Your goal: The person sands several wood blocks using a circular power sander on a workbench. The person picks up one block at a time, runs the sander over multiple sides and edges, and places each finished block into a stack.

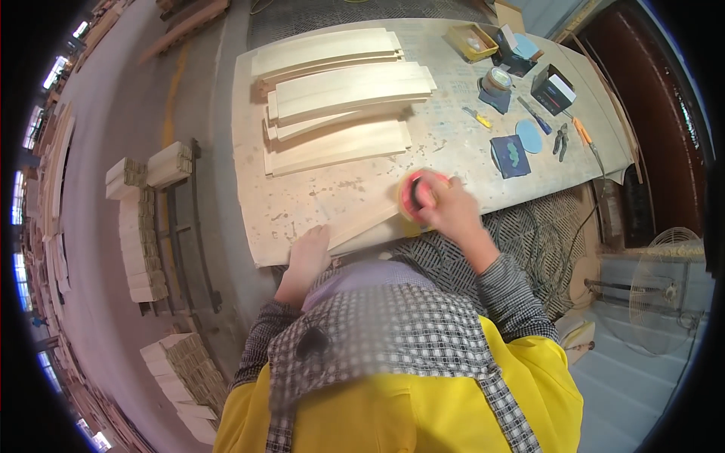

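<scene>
My right hand (457,208) grips a red and black round power tool (409,197), probably an orbital sander, blurred by motion. The tool sits over the right part of a pale wooden board (362,225) that lies along the near edge of the worktable (317,195). At the board's left end, my left hand (308,253) holds it, fingers together over the top; the thumb is hidden. Beyond the board lie stacks of similar pale boards (351,93).
At the table's right are a utility knife (477,118), pliers (561,141), a blue sanding disc (529,136), a tin (498,81), a yellow box (470,42) and a dark carton (553,90). Cables (524,238) trail on the floor mat. A fan (662,291) stands right; board stacks (141,243) left.
</scene>
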A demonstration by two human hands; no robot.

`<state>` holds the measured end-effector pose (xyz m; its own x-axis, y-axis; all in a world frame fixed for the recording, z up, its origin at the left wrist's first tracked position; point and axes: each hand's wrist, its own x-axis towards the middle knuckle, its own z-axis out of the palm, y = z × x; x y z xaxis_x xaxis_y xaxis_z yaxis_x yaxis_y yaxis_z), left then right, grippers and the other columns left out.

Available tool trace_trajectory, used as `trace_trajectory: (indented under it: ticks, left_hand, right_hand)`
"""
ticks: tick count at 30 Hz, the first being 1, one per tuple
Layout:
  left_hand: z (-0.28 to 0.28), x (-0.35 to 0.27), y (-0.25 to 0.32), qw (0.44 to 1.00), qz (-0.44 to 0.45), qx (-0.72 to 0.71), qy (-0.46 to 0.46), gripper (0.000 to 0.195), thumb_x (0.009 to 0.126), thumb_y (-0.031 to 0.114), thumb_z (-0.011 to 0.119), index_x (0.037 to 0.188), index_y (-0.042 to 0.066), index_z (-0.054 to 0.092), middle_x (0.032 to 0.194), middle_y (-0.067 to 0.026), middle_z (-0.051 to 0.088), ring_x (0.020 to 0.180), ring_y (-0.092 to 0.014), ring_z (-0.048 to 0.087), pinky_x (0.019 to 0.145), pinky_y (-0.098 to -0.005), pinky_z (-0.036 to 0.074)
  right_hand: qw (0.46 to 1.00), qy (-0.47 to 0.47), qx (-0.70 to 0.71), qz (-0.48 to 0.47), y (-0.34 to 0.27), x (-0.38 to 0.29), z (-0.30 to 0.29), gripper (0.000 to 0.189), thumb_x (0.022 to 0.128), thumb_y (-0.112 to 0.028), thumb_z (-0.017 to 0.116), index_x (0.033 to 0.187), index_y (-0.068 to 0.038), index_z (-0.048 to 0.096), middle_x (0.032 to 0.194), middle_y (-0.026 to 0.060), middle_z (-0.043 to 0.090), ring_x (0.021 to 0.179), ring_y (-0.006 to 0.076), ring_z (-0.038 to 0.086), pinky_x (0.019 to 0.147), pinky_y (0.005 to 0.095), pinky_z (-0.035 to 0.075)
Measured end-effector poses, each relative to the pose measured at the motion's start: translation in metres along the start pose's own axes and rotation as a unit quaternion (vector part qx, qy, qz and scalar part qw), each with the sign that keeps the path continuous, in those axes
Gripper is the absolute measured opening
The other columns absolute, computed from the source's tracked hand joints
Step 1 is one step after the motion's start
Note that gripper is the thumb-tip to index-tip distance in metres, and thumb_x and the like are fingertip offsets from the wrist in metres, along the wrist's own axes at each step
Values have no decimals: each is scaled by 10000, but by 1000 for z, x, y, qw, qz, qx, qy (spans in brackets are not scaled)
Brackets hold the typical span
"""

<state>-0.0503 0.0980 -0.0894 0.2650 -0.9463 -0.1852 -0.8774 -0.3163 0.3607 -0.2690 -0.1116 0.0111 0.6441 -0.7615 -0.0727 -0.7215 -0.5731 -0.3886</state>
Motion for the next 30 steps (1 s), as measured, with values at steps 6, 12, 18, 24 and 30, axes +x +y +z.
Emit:
trace_trajectory:
  ticks: [6,12,18,24,30]
  left_hand:
    - [-26,22,-5,997,-30,-18,-73,313,778,84,538,1081,101,615,957,-179,651,910,-345,625,793,-447,483]
    - [-31,38,-24,988,-48,-84,-124,386,720,41,539,1096,57,624,961,-224,649,955,-398,602,846,-448,468]
    - [-26,43,-49,989,-22,-106,-105,375,660,63,576,1028,33,639,964,-243,639,949,-398,598,835,-437,469]
    - [-60,63,-33,975,-24,-141,-173,348,689,60,540,1018,2,637,993,-259,628,984,-408,584,874,-431,457]
    - [-66,74,-38,961,-46,-150,-227,519,553,51,728,1057,-12,626,923,-221,669,853,-333,657,758,-387,514]
  right_hand:
    - [997,56,20,38,5,23,7,624,672,-307,709,1262,-304,508,966,208,566,817,395,610,734,451,511]
    - [985,-48,88,-139,-88,5,28,369,792,-204,586,1155,-271,564,1109,180,558,916,375,600,737,432,511]
    - [994,26,95,-41,-56,18,21,385,820,-303,595,1202,-271,555,1080,145,577,971,339,588,762,441,510]
    - [967,243,58,48,29,49,73,550,695,-294,720,1219,-295,550,913,159,547,716,344,599,598,420,529]
    - [939,240,178,-170,-68,25,64,319,757,-268,689,1070,-264,626,1001,155,603,799,330,630,635,404,533]
